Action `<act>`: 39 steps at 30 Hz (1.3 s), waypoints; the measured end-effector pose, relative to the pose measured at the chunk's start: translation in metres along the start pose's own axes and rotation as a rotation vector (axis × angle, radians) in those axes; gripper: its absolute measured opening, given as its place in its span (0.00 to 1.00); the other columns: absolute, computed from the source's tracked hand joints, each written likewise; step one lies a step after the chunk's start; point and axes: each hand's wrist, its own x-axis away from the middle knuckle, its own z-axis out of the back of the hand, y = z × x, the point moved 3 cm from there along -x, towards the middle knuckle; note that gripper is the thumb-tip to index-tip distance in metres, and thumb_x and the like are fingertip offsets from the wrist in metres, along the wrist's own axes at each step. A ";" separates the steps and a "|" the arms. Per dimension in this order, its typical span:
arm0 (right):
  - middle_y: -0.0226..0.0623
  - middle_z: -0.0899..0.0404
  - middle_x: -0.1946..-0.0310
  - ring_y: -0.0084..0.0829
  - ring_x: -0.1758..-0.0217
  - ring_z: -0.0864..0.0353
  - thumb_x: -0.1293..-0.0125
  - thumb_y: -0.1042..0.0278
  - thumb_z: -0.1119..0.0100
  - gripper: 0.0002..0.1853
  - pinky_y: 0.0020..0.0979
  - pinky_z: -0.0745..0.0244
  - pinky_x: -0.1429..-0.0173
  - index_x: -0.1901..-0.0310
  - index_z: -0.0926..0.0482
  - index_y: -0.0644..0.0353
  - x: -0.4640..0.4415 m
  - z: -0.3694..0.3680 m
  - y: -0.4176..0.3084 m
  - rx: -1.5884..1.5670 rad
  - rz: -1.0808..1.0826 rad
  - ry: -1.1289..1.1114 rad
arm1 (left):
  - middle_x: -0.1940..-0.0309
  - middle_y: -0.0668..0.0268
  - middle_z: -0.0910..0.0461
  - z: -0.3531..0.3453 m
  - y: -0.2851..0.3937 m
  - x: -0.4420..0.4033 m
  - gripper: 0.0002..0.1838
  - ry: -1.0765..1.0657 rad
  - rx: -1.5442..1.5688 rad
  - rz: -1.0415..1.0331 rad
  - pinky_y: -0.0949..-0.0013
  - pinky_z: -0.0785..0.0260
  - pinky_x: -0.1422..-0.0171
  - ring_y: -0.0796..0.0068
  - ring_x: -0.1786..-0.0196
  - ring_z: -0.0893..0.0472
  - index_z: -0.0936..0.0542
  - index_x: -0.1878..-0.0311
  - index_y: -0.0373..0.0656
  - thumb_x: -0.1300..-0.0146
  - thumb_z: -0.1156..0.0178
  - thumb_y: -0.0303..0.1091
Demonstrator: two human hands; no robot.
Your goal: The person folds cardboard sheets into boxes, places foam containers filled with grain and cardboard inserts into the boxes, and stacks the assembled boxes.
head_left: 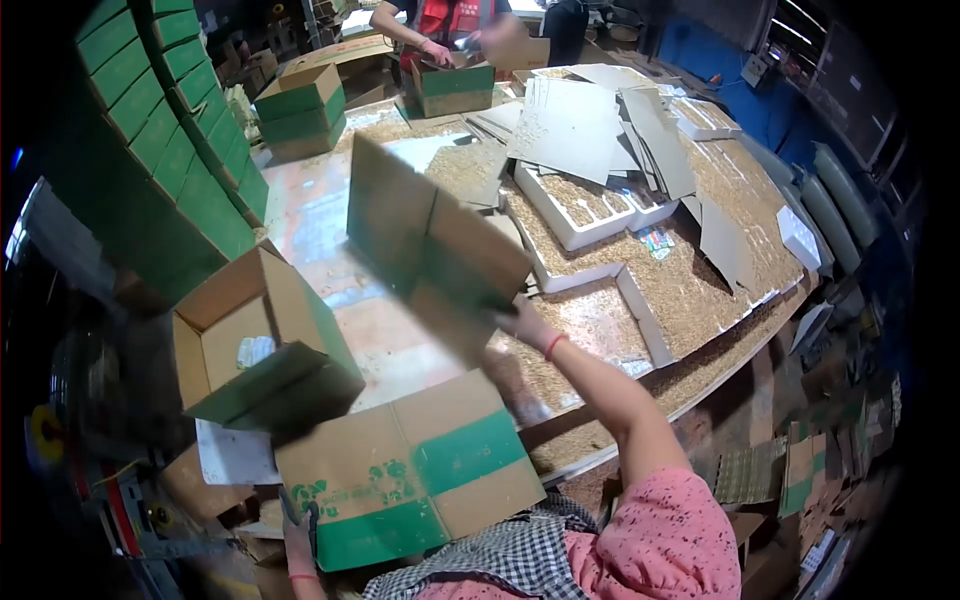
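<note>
My right hand (525, 325), closed on its lower right edge, holds up a folded-flat brown and green carton (440, 250) over the table. This carton is smeared by motion. Close to my body lies a second flat carton (400, 455) with green bands and green printing. At its left edge is my left hand (299, 530), closed on the cardboard, its fingers partly hidden. An open carton (310, 320) stands left of both, with a small pale packet (256, 351) inside.
Green cartons (150, 120) are stacked high at the left. Wood shavings (720, 230), white foam trays (575, 225) and grey sheets (570, 125) cover the table's right side. Across the table, a person in a red vest (450, 15) handles an open carton (455, 88); another carton (300, 110) stands nearby.
</note>
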 end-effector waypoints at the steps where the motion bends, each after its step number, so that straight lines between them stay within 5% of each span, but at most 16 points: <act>1: 0.47 0.17 0.56 0.42 0.50 0.18 0.38 0.63 0.39 0.17 0.36 0.24 0.47 0.49 0.21 0.59 -0.006 0.019 -0.002 -0.030 -0.007 0.035 | 0.36 0.59 0.32 -0.026 0.009 0.007 0.38 -0.004 0.020 -0.031 0.69 0.38 0.32 0.68 0.37 0.29 0.48 0.25 0.40 0.39 0.47 0.15; 5: 0.45 0.17 0.57 0.38 0.55 0.18 0.37 0.64 0.37 0.17 0.35 0.24 0.49 0.49 0.22 0.61 -0.017 0.063 -0.038 0.198 0.156 -0.021 | 0.43 0.59 0.27 -0.138 0.041 0.032 0.33 -0.050 -0.012 -0.084 0.71 0.30 0.42 0.71 0.46 0.25 0.43 0.29 0.37 0.35 0.43 0.24; 7: 0.40 0.18 0.57 0.29 0.56 0.22 0.35 0.68 0.38 0.16 0.31 0.25 0.50 0.48 0.23 0.64 -0.005 0.089 -0.077 -0.450 0.337 -0.130 | 0.41 0.55 0.29 -0.198 0.056 0.041 0.42 -0.047 0.044 -0.061 0.69 0.30 0.40 0.69 0.43 0.24 0.52 0.25 0.39 0.38 0.40 0.25; 8: 0.36 0.20 0.57 0.23 0.55 0.26 0.35 0.72 0.39 0.15 0.27 0.27 0.50 0.48 0.25 0.66 -0.006 0.102 -0.080 -0.302 0.198 -0.132 | 0.41 0.55 0.29 -0.211 0.042 0.029 0.42 -0.037 0.044 -0.059 0.69 0.30 0.40 0.69 0.43 0.24 0.52 0.25 0.39 0.38 0.40 0.25; 10: 0.37 0.20 0.58 0.24 0.55 0.26 0.35 0.70 0.38 0.17 0.27 0.27 0.49 0.47 0.25 0.65 0.011 0.140 -0.106 -0.268 0.048 -0.168 | 0.36 0.48 0.34 -0.237 0.019 0.002 0.46 -0.066 -0.328 -0.168 0.62 0.39 0.31 0.59 0.35 0.31 0.51 0.25 0.38 0.41 0.35 0.32; 12: 0.38 0.20 0.58 0.24 0.55 0.26 0.36 0.67 0.37 0.19 0.27 0.27 0.50 0.45 0.26 0.64 0.029 0.177 -0.125 -0.211 0.018 -0.208 | 0.30 0.44 0.42 -0.274 0.094 0.042 0.50 0.262 -1.126 -0.068 0.58 0.52 0.24 0.52 0.27 0.43 0.50 0.26 0.37 0.46 0.31 0.40; 16: 0.41 0.20 0.47 0.33 0.44 0.22 0.39 0.63 0.34 0.25 0.33 0.28 0.40 0.41 0.26 0.59 0.058 0.221 -0.097 0.182 0.210 -0.396 | 0.27 0.47 0.50 -0.260 0.184 0.092 0.56 0.610 -0.838 -1.160 0.52 0.52 0.24 0.50 0.27 0.44 0.47 0.27 0.37 0.54 0.26 0.49; 19: 0.42 0.24 0.42 0.35 0.40 0.25 0.42 0.61 0.31 0.28 0.35 0.31 0.36 0.41 0.25 0.58 0.076 0.222 -0.061 0.307 -0.155 -0.502 | 0.26 0.47 0.52 -0.303 0.283 0.111 0.58 0.416 -0.951 -1.439 0.54 0.53 0.23 0.51 0.26 0.45 0.47 0.26 0.39 0.55 0.27 0.54; 24: 0.43 0.25 0.41 0.34 0.36 0.29 0.45 0.62 0.29 0.29 0.34 0.33 0.34 0.41 0.24 0.59 0.083 0.231 -0.067 0.269 -0.123 -0.280 | 0.49 0.57 0.24 -0.319 0.332 0.084 0.46 -0.044 -1.348 -1.028 0.53 0.35 0.37 0.54 0.46 0.25 0.35 0.31 0.47 0.54 0.29 0.52; 26: 0.44 0.36 0.35 0.44 0.34 0.33 0.50 0.63 0.27 0.44 0.40 0.35 0.31 0.31 0.37 0.54 0.089 0.233 -0.140 -0.057 0.193 0.284 | 0.49 0.54 0.24 -0.312 0.330 0.073 0.38 -0.245 -1.327 -0.940 0.56 0.31 0.41 0.55 0.49 0.21 0.36 0.31 0.51 0.42 0.38 0.54; 28: 0.45 0.38 0.34 0.46 0.32 0.37 0.49 0.56 0.27 0.48 0.53 0.41 0.29 0.29 0.43 0.58 0.103 0.210 -0.194 0.321 0.761 0.509 | 0.47 0.53 0.25 -0.321 0.333 0.083 0.34 -0.370 -1.478 -0.834 0.56 0.28 0.45 0.54 0.48 0.21 0.37 0.30 0.53 0.36 0.46 0.56; 30: 0.45 0.38 0.34 0.51 0.28 0.43 0.41 0.49 0.37 0.38 0.60 0.53 0.27 0.33 0.37 0.56 0.109 0.143 -0.189 0.912 0.526 0.032 | 0.44 0.52 0.26 -0.316 0.335 0.076 0.33 -0.467 -1.449 -0.770 0.55 0.30 0.41 0.51 0.45 0.23 0.40 0.28 0.54 0.33 0.51 0.56; 31: 0.40 0.36 0.34 0.46 0.30 0.41 0.40 0.49 0.39 0.33 0.59 0.53 0.27 0.36 0.32 0.55 0.122 0.130 -0.192 1.043 0.595 0.195 | 0.44 0.53 0.25 -0.307 0.333 0.059 0.32 -0.488 -1.366 -0.770 0.55 0.31 0.41 0.50 0.46 0.22 0.41 0.28 0.55 0.32 0.50 0.53; 34: 0.33 0.25 0.45 0.36 0.36 0.32 0.45 0.52 0.36 0.21 0.57 0.51 0.27 0.50 0.22 0.48 0.151 0.136 -0.177 0.712 0.778 0.267 | 0.44 0.49 0.25 -0.314 0.349 0.044 0.31 -0.484 -1.385 -0.710 0.54 0.33 0.39 0.47 0.45 0.23 0.45 0.28 0.52 0.30 0.51 0.49; 36: 0.30 0.21 0.58 0.36 0.46 0.26 0.46 0.50 0.40 0.14 0.56 0.48 0.28 0.64 0.21 0.49 0.146 0.164 -0.179 0.498 0.758 -0.015 | 0.47 0.46 0.23 -0.317 0.364 0.043 0.28 -0.400 -1.479 -0.633 0.54 0.33 0.38 0.46 0.44 0.23 0.36 0.34 0.44 0.32 0.51 0.49; 39: 0.34 0.24 0.75 0.39 0.59 0.23 0.45 0.48 0.51 0.17 0.54 0.42 0.30 0.74 0.23 0.54 0.132 0.194 -0.187 0.101 0.870 -0.186 | 0.55 0.44 0.20 -0.316 0.383 0.049 0.26 -0.415 -1.023 -0.486 0.59 0.29 0.43 0.49 0.50 0.20 0.31 0.40 0.34 0.35 0.47 0.43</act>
